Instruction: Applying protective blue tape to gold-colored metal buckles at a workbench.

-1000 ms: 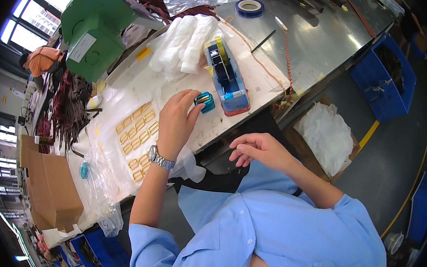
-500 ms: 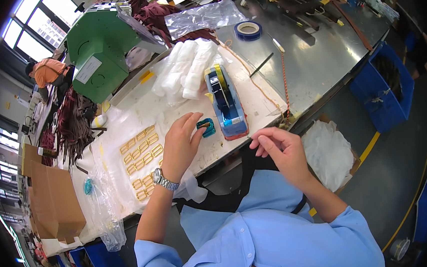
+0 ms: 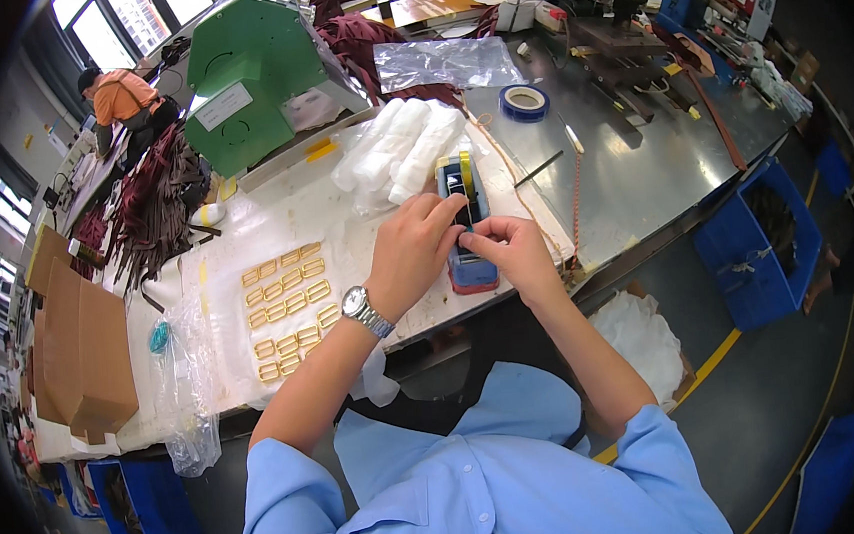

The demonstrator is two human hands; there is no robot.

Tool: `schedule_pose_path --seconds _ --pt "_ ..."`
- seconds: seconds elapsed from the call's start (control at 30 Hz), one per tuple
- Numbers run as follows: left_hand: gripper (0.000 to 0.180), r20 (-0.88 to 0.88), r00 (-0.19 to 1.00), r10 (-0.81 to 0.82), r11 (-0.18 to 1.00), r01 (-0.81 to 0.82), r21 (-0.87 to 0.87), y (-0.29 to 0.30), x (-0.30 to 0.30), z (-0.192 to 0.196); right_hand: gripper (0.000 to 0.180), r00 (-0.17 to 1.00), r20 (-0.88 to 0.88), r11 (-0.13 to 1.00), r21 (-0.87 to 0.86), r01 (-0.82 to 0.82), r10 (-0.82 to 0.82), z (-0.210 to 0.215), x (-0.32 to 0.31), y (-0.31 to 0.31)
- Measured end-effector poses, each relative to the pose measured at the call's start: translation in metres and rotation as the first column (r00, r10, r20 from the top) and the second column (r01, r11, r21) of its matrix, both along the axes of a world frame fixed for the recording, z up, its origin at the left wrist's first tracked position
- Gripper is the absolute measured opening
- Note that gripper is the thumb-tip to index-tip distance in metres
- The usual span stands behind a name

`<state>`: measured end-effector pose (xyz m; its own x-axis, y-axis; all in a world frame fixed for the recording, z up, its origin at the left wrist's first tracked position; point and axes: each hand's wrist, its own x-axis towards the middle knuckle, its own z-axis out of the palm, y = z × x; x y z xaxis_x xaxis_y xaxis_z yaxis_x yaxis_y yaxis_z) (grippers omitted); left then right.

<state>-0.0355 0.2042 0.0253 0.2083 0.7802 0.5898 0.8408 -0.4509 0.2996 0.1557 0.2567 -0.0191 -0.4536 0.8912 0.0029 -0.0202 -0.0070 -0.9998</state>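
Note:
Both hands meet over a blue tape dispenser (image 3: 475, 276) that carries a roll of yellow tape (image 3: 466, 176). My left hand (image 3: 413, 243), with a metal watch (image 3: 361, 307) on its wrist, reaches in from the left with its fingertips closed. From the right, my right hand (image 3: 516, 253) pinches thumb and forefinger together close to the left fingertips. Something small, with a hint of teal, shows between them, but the fingers hide what it is. Left of the hands, several gold rectangular buckles (image 3: 292, 304) lie in rows on the white worktop (image 3: 216, 361).
White rolled bundles (image 3: 408, 148) lie behind the dispenser, and a blue tape roll (image 3: 524, 104) is beyond them. A green machine (image 3: 255, 90) stands at the back left, near a cardboard box (image 3: 82, 349). Blue bins (image 3: 762, 251) flank the bench. Another person in orange (image 3: 126, 96) works far left.
My right hand has moved left and forward to join my left hand over the dispenser. The teal piece beside my left fingers no longer shows on the worktop. The view has shifted slightly.

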Motion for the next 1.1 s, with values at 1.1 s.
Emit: schedule_pose_path --seconds 1.1 --pt "0.016 0.254 0.96 0.117 0.97 -0.056 -0.235 -0.117 0.014 -0.019 0.014 0.972 -0.214 0.965 -0.259 0.04 -0.097 -0.068 0.04 -0.14"
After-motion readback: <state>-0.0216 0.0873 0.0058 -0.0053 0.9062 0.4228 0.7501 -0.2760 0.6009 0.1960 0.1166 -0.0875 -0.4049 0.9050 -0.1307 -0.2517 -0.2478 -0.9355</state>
